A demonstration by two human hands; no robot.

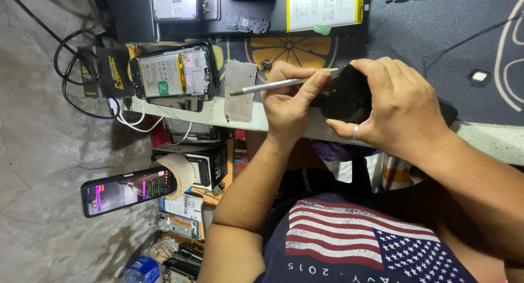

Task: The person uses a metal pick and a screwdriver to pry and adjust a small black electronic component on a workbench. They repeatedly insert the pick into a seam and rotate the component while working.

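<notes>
The hands are both closed and meet over the near edge of the bench (480, 135). The left hand (289, 100) pinches a thin silver tool (267, 86) as one holds a pen. The right hand (404, 108), with a ring on one finger, wraps around a small black phone (349, 94) and holds it just above the bench edge, right of the centre.

I judge the black phone to be light and stiff, but smooth, so it is a little slippery, and its glass side is fragile. The safest hold is by the two long edges, as the right hand does, not by pressing on the flat face. The tool looks like hard metal, light and thin, and a pinch near the working end gives the most control.

The long axis of the tool runs left to right, slightly tilted: the free end points left, towards a bare metal plate (240, 89), and the other end goes to the phone. Whether the tip touches it, I cannot tell. The phone is mostly covered by fingers, so its long axis is not sure.

An opened phone (174, 72) lies further left on the bench, and a lit phone (128, 191) stands lower on the left
</notes>
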